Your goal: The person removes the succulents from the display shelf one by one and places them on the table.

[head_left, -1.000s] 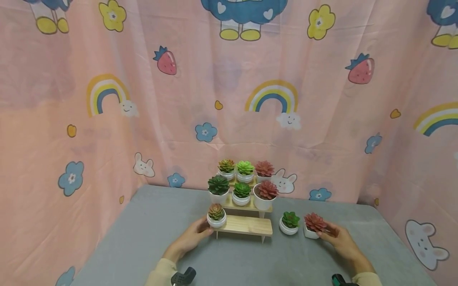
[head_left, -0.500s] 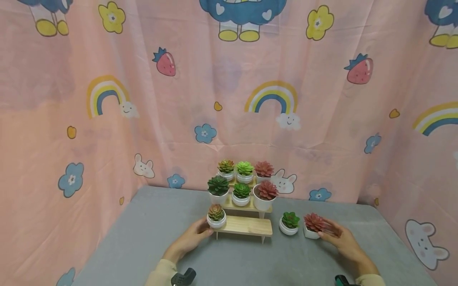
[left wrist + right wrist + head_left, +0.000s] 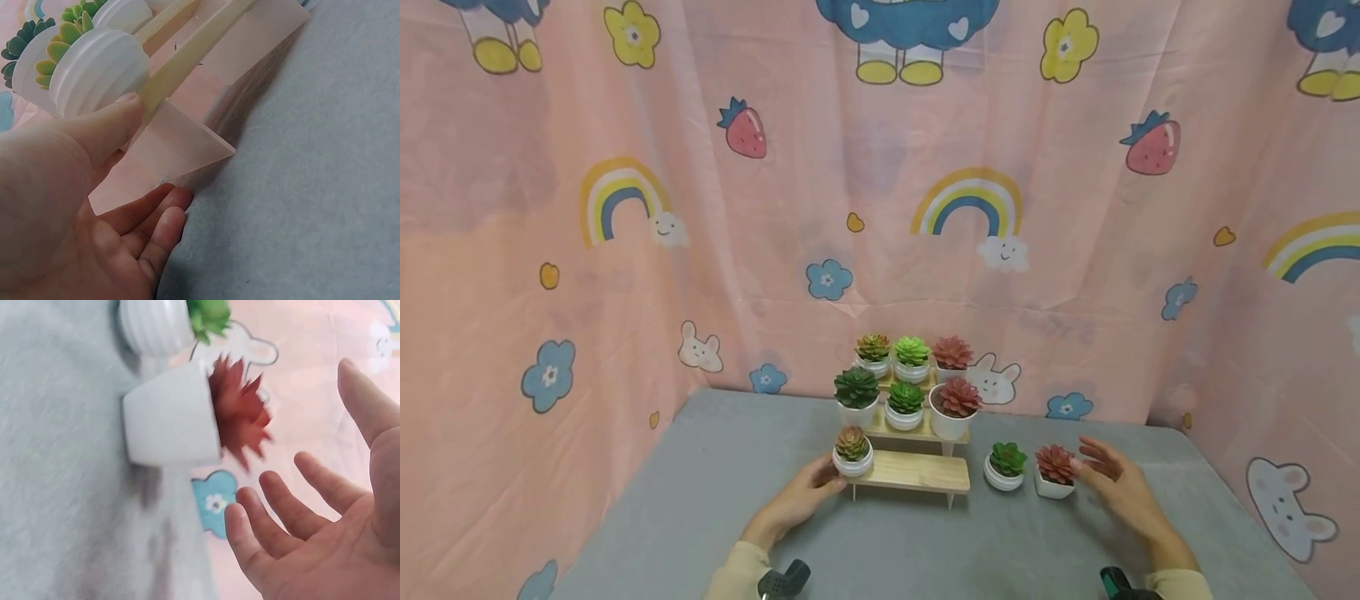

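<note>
My left hand (image 3: 801, 498) stays at the left end of a tiered wooden plant stand (image 3: 917, 471). Its thumb lies on the end of the lowest step, against a ribbed white pot with an orange-green succulent (image 3: 852, 448); the other fingers curl beside the clear leg (image 3: 181, 140), the index mostly hidden. A red succulent in a square white pot (image 3: 1056, 477) stands upright on the table. Just to its right, my right hand (image 3: 1123, 492) has spread, relaxed fingers; the right wrist view shows a gap between them and the pot (image 3: 172, 419).
A green succulent in a round white pot (image 3: 1005, 467) stands between the stand and the red one. Several potted succulents fill the stand's upper two steps. A grey cloth covers the table (image 3: 715, 450); a pink printed curtain (image 3: 775, 225) hangs behind.
The right hand's fingers have opened and drawn back to the right from the red succulent's pot, which stays on the table. My left hand has kept its place at the stand.
</note>
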Action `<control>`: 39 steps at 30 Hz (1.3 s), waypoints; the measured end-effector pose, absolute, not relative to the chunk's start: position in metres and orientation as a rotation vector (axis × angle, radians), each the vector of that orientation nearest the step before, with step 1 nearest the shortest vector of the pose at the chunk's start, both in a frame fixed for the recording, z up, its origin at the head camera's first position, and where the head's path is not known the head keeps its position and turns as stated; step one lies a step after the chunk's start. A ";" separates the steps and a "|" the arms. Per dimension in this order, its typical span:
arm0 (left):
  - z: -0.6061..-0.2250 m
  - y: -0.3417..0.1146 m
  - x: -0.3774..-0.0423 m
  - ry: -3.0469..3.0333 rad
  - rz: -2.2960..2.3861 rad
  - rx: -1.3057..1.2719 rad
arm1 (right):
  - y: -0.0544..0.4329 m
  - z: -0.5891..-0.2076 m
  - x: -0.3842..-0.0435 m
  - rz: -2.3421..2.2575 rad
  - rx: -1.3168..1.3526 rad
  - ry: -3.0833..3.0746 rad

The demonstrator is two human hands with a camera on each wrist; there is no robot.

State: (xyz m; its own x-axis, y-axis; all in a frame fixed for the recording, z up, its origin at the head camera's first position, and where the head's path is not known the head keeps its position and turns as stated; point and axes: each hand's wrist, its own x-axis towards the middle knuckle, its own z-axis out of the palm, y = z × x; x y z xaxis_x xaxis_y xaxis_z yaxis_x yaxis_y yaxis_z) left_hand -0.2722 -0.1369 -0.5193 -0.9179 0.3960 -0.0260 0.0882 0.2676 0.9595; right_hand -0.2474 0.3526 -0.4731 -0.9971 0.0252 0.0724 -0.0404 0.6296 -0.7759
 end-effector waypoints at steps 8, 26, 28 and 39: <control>-0.521 -0.138 -0.275 2.284 1.703 0.469 | 0.330 -0.452 -0.240 1.287 0.048 -2.704; -0.521 -0.137 -0.274 2.290 1.709 0.456 | 0.280 -0.437 -0.234 1.267 0.294 -2.633; -0.521 -0.137 -0.273 2.289 1.708 0.458 | 0.272 -0.439 -0.234 1.265 0.296 -2.663; -0.520 -0.137 -0.272 2.299 1.700 0.451 | 0.242 -0.445 -0.234 1.362 0.376 -2.679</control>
State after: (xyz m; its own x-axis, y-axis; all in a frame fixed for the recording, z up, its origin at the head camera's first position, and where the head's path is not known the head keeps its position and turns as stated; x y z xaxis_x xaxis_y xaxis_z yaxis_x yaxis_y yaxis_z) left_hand -0.2725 -0.1371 -0.5196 -0.9218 0.3875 -0.0137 0.1005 0.2727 0.9568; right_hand -0.2338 0.2420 -0.4452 -0.9629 -0.1683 0.2111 -0.2697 0.5662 -0.7789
